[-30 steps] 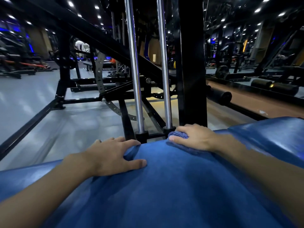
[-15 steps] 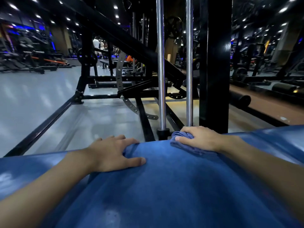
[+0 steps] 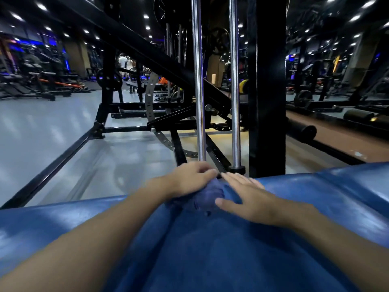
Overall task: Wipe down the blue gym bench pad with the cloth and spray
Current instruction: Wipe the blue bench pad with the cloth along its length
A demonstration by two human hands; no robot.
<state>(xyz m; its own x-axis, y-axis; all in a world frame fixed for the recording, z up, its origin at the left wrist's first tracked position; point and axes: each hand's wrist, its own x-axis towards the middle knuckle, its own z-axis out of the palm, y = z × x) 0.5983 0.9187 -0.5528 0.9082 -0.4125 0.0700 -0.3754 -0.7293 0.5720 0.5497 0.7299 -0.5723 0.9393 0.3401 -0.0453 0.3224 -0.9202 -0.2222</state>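
The blue gym bench pad (image 3: 210, 249) fills the lower half of the head view, its far edge running across the middle. A bunched blue-purple cloth (image 3: 207, 198) lies on the pad near that far edge. My left hand (image 3: 189, 179) curls over the cloth's left side, fingers bent onto it. My right hand (image 3: 249, 197) lies flat on the pad just right of the cloth, fingers spread, thumb touching the cloth. No spray bottle is in view.
Just beyond the pad's far edge stand two chrome guide rods (image 3: 199, 81) and a thick black upright (image 3: 267, 85). A black machine frame (image 3: 63, 159) runs diagonally over the grey floor to the left. More gym machines and people stand far back.
My left hand has moved right from the bare pad onto the cloth. My right hand has let go of the cloth and now rests flat beside it.
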